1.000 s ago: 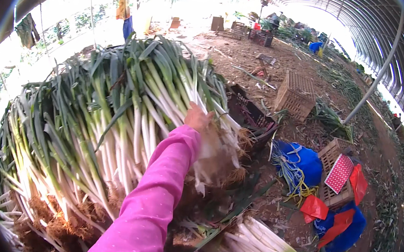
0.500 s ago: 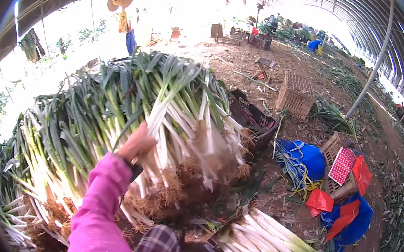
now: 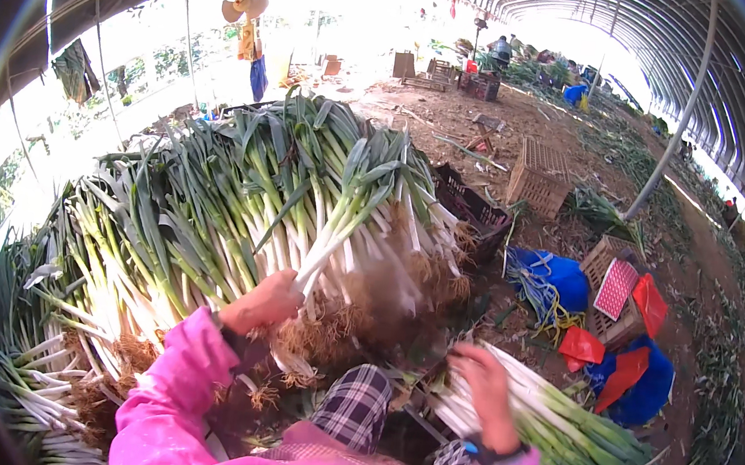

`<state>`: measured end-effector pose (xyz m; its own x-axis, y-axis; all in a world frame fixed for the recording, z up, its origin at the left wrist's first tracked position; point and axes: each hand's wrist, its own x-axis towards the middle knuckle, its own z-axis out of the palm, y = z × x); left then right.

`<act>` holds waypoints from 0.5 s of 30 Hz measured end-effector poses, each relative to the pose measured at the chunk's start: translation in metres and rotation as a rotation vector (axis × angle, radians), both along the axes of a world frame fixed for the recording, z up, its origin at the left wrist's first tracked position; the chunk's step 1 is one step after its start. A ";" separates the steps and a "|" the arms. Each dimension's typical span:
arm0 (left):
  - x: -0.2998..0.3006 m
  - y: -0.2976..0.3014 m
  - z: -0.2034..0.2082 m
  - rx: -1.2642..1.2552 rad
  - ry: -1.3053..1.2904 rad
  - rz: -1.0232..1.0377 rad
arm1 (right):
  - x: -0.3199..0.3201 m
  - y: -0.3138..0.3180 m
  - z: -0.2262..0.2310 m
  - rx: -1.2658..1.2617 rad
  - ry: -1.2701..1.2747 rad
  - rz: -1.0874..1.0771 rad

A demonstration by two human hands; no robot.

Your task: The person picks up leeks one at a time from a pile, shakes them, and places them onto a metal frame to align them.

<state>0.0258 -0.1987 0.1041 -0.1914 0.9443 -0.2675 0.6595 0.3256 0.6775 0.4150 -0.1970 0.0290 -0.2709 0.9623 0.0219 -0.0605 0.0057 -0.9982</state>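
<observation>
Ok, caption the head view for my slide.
Left hand holding pale leek stems before a leek pile, right hand near a second batch.

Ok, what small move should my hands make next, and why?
Probably draw the held leek toward your right hand: your left hand grips its pale stalk beside the rooted pile, while your right hand is apart, over the laid-out leeks.

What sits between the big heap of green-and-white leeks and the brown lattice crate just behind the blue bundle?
The head view shows a dark open plastic crate beside the leek heap.
</observation>
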 end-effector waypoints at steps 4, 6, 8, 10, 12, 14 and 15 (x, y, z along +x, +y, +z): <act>0.033 -0.122 0.065 -0.017 -0.120 -0.184 | -0.144 0.030 0.021 -0.373 0.433 0.232; 0.047 -0.190 0.085 -0.067 -0.356 -0.185 | -0.190 0.051 0.027 -0.479 0.764 0.148; 0.047 -0.246 0.105 -0.107 -0.328 -0.211 | -0.201 0.058 0.021 -0.469 1.079 0.185; 0.037 -0.273 0.112 -0.165 -0.136 -0.332 | -0.182 0.059 0.008 -0.459 1.154 0.243; 0.043 -0.293 0.127 -0.118 0.057 -0.491 | -0.149 0.057 0.000 -0.332 1.271 0.153; 0.025 -0.295 0.122 -0.119 0.125 -0.497 | -0.089 0.082 -0.016 -0.210 1.367 0.081; 0.022 -0.291 0.116 -0.114 0.189 -0.487 | -0.046 0.103 -0.025 -0.158 1.407 0.060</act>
<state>0.0480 -0.4900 0.2203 0.2064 0.9030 -0.3769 0.8600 0.0163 0.5101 0.3688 -0.0938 0.0037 -0.1533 0.9681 0.1984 -0.9861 -0.1367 -0.0949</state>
